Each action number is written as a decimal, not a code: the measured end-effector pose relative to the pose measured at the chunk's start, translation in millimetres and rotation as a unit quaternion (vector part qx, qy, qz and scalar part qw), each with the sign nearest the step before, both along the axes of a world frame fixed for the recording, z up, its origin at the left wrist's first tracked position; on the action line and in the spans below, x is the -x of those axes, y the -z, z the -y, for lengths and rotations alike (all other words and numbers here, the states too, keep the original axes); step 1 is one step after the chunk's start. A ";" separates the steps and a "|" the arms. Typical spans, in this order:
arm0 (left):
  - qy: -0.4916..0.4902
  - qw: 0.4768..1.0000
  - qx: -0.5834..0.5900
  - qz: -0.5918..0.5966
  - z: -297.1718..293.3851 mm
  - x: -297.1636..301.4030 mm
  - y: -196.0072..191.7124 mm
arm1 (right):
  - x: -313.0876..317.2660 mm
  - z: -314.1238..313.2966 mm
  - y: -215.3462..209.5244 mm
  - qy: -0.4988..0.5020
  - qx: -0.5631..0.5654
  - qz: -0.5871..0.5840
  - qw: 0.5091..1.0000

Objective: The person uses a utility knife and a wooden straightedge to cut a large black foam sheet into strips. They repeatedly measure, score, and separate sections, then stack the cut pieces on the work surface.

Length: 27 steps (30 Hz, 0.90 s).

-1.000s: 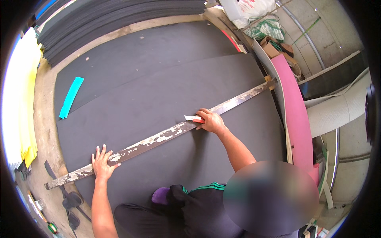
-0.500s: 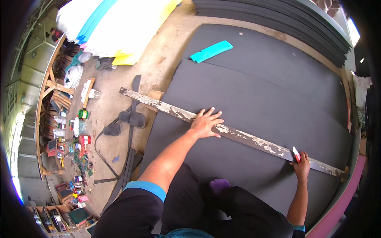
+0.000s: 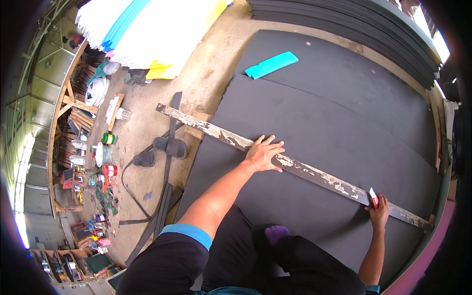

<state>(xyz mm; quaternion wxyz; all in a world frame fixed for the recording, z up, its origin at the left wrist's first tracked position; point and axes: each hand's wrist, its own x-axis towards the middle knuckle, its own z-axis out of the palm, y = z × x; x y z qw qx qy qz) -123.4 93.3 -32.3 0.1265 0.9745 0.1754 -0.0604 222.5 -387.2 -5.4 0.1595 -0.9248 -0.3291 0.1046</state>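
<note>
At the far left, a cluttered wooden shelf rack [image 3: 73,162] is holding cans and bottles, and stacked white, blue and yellow foam sheets [image 3: 147,34] are lying above it on the concrete floor [image 3: 206,83]. A black strap with two blocks [image 3: 164,147] is lying on the floor near the end of a long, paint-worn metal straightedge [image 3: 314,174], which is running diagonally across a large dark foam sheet [image 3: 334,123]. The left hand [image 3: 264,153] is pressing flat on the straightedge, fingers spread and extended, gripping nothing. A turquoise foam offcut [image 3: 271,65] is resting on the dark sheet further up. Toward the right, the right hand [image 3: 378,211] is closing its fingers around a red-and-white utility knife [image 3: 373,196], its blade end touching the straightedge edge. A stack of dark sheets [image 3: 354,19] is lying along the top right
</note>
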 end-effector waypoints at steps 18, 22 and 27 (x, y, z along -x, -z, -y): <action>0.045 0.998 -0.011 0.040 -3.9 -8.6 -29.5 | 10.8 -27.4 -44.9 0.025 0.071 -0.093 0.993; 0.002 0.999 -0.005 0.053 -1.1 -7.7 -21.4 | -19.3 -19.6 -44.8 -0.006 -0.035 -0.085 0.996; -0.014 0.999 0.026 0.037 1.0 -20.5 -19.0 | -32.2 -31.0 -22.7 0.116 -0.045 0.133 0.983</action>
